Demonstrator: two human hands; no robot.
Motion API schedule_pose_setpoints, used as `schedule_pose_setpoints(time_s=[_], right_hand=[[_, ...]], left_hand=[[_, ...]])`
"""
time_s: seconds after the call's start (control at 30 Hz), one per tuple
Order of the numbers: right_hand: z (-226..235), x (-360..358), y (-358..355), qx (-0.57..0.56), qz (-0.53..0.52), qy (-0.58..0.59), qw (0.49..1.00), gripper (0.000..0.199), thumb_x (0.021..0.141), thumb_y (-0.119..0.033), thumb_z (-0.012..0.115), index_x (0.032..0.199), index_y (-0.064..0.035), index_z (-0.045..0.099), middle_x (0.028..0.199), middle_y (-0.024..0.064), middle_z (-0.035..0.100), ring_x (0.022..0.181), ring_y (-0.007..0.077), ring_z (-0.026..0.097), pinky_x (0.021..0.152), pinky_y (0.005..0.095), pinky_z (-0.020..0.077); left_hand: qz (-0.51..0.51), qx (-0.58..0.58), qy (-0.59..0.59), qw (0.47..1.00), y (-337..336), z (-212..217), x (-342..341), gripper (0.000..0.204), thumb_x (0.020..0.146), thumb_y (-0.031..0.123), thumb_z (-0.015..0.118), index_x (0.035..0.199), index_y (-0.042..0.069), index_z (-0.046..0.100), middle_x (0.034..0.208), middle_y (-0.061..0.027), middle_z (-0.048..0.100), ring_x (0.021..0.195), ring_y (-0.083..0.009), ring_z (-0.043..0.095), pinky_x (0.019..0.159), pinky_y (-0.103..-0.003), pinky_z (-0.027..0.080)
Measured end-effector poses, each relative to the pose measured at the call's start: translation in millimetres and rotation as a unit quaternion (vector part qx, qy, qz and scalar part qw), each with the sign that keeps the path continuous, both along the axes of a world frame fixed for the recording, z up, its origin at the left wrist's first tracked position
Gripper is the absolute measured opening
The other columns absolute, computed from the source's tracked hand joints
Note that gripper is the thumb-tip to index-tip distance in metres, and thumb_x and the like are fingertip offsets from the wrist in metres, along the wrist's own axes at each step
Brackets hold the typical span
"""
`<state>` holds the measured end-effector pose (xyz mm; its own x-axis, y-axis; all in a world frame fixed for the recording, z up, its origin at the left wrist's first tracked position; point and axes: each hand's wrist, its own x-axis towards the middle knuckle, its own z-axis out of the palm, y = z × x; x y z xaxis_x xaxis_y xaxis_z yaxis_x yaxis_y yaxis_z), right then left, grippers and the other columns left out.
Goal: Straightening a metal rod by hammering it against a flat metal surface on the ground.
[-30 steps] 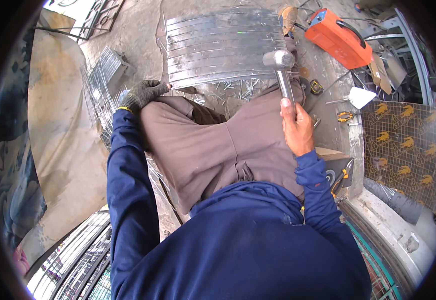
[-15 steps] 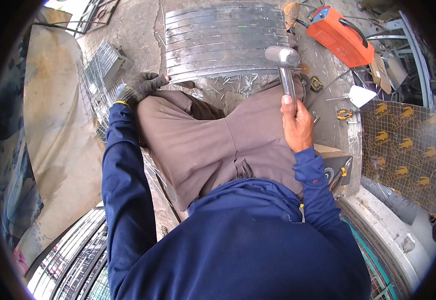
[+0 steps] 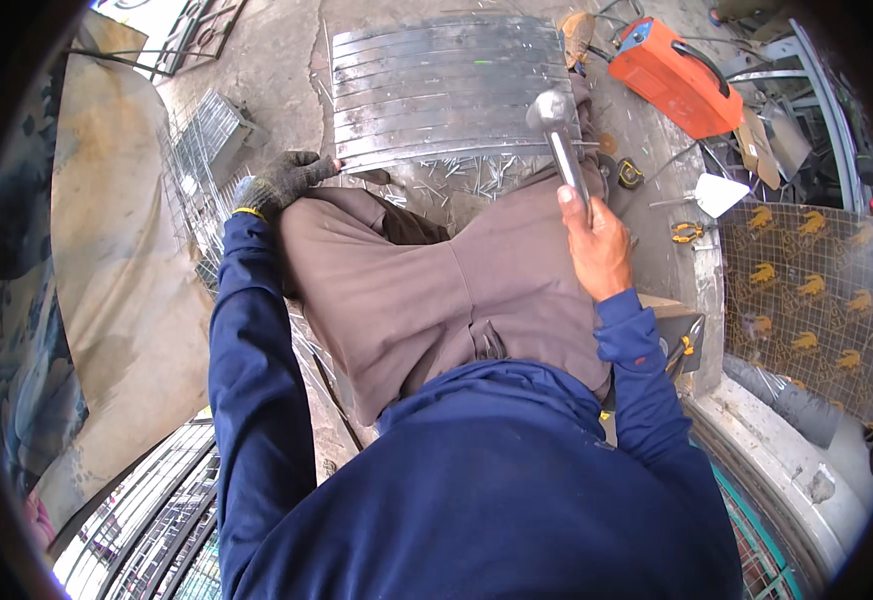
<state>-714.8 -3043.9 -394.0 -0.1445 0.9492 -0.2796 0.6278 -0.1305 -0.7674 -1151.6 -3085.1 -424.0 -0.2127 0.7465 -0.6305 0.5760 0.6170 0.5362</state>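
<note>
A row of flat grey metal strips (image 3: 446, 90) lies side by side in front of me, forming a slatted panel. My left hand (image 3: 291, 182), in a dark knit glove with a bare fingertip showing, pinches the left end of the nearest strip. Bare and wrapped round a metal handle, my right hand (image 3: 598, 245) holds a hammer (image 3: 564, 158). The hammer's rounded head is over the panel's right part, near its closest corner; whether it touches the metal I cannot tell. Cut metal pieces (image 3: 471, 178) are scattered on the floor between the panel and my legs.
An orange machine (image 3: 671, 80) with a black handle stands at the far right. Nearer lie a tape measure (image 3: 629, 174), a white triangular piece (image 3: 721, 195) and yellow-handled pliers (image 3: 688, 232). A grey metal block (image 3: 214, 130) and wire mesh are at left, beside a stained tan sheet (image 3: 116, 220).
The hammer has turned and shifted slightly left, its head now pointing more away from me. My right hand has moved slightly. My left hand stays at the strip's end.
</note>
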Motion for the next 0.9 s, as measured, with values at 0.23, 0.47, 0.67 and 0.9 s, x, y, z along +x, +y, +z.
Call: schedule_pose_setpoints(time_s=[0.23, 0.47, 0.67, 0.9], right_hand=[[-9, -3, -9, 0.062, -0.019, 0.028, 0.998, 0.061, 0.099, -0.059, 0.055, 0.086, 0.0001, 0.06, 0.063, 0.0193, 0.054, 0.06, 0.0366, 0.054, 0.063, 0.0446, 0.0456], [-1, -6, -7, 0.044, 0.008, 0.001, 0.999, 0.063, 0.098, -0.059, 0.055, 0.084, 0.0023, 0.061, 0.066, 0.0232, 0.058, 0.064, 0.038, 0.061, 0.063, 0.0449, 0.0468], [-25, 1, -4, 0.0, -0.018, 0.013, 1.0, 0.063, 0.098, -0.061, 0.057, 0.079, -0.0002, 0.058, 0.061, 0.0112, 0.054, 0.056, 0.022, 0.051, 0.056, 0.0359, 0.0424], [-38, 0, -16, 0.001, -0.049, 0.061, 0.997, 0.061, 0.097, -0.062, 0.059, 0.078, -0.0036, 0.058, 0.056, -0.0001, 0.049, 0.049, 0.0077, 0.047, 0.046, 0.0277, 0.0385]], left_hand=[[-0.005, 0.003, -0.014, 1.0, 8, 7, 9, 0.069, 0.084, 0.064, 0.072, 0.116, 0.003, 0.074, 0.102, -0.0113, 0.075, 0.098, -0.0206, 0.067, 0.096, -0.035, 0.047], [-0.01, -0.006, -0.008, 1.0, 2, 4, -1, 0.067, 0.084, 0.061, 0.074, 0.117, 0.003, 0.073, 0.103, -0.0102, 0.075, 0.098, -0.0196, 0.067, 0.096, -0.034, 0.047], [0.002, 0.011, -0.035, 0.999, 1, 3, 2, 0.068, 0.083, 0.061, 0.075, 0.116, 0.002, 0.073, 0.102, -0.0104, 0.075, 0.096, -0.0193, 0.066, 0.095, -0.035, 0.047], [0.001, 0.022, -0.019, 1.0, 1, -9, -3, 0.065, 0.082, 0.062, 0.075, 0.106, 0.002, 0.076, 0.095, -0.0108, 0.075, 0.093, -0.0189, 0.066, 0.092, -0.035, 0.048]])
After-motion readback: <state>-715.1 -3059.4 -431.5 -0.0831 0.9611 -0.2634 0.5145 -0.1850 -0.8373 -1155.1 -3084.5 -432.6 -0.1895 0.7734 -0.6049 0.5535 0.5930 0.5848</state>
